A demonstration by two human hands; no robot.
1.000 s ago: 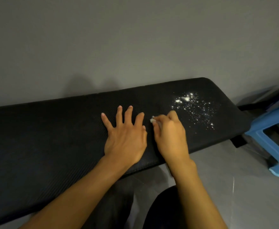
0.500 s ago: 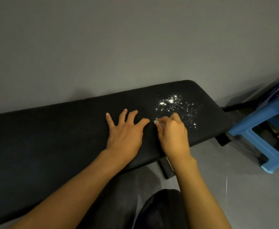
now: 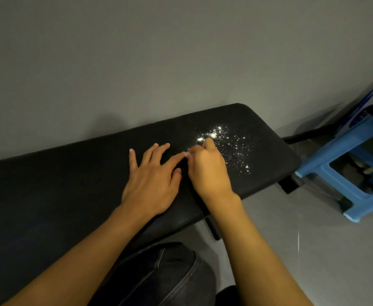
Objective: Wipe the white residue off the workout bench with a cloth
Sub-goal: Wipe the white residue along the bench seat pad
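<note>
A long black padded workout bench (image 3: 70, 184) runs along the wall. White powdery residue (image 3: 229, 142) is scattered near its right end. My left hand (image 3: 152, 177) lies flat on the pad with fingers spread. Just to its right, my right hand (image 3: 207, 166) has its fingers curled and pinches a small white wad, perhaps a cloth (image 3: 187, 153), of which only a tip shows. Its fingertips sit at the left edge of the residue.
A blue plastic stool (image 3: 346, 173) stands on the grey floor right of the bench end. A grey wall (image 3: 159, 62) backs the bench. My knee in dark trousers (image 3: 165, 274) is below the bench's front edge.
My right hand has moved up the pad to the edge of the powder. My left hand's fingers have turned toward it. The view has shifted a little.
</note>
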